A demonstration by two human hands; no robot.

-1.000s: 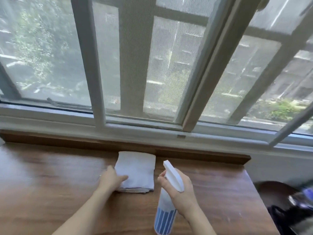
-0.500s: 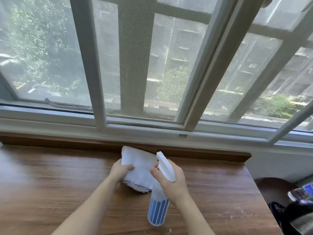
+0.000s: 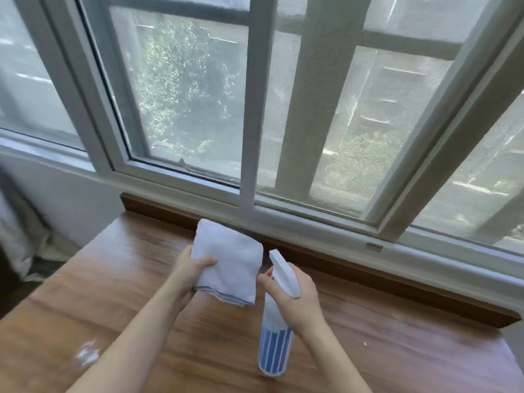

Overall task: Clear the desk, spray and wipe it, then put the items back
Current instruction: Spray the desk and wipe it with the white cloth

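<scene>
Wood-grain desk point(image 3: 136, 302) runs under a wide window point(image 3: 283, 109), and one folded white cloth point(image 3: 226, 268) sits above the desk's middle, lifted clear of the wood, its far corner overlapping the dark ledge point(image 3: 354, 268) at the desk's back edge. One left hand point(image 3: 190, 272) grips the cloth's near left edge, thumb curled over the top and the other fingers hidden beneath the folds. Just right of the cloth is one spray bottle point(image 3: 276, 330), white with blue stripes on its lower body, tilted so its nozzle points toward the window and the cloth's right edge. One right hand point(image 3: 297, 296) is wrapped around the bottle's neck, fingers curled at the trigger side; the trigger itself is covered by them, and whether it is squeezed cannot be told. Both forearms reach in from the near edge of the desk and are cut off by the frame. Near the desk's left front lies one pale smear or glare patch point(image 3: 88, 355), too blurred to identify. Small pale specks dot the wood at the desk's right. Left of the desk, some pale fabric or bag point(image 3: 19, 245) is blurred and partly cut off. Beyond the desk, the window shows several panes behind mesh, with greenery and buildings hazy through it.
</scene>
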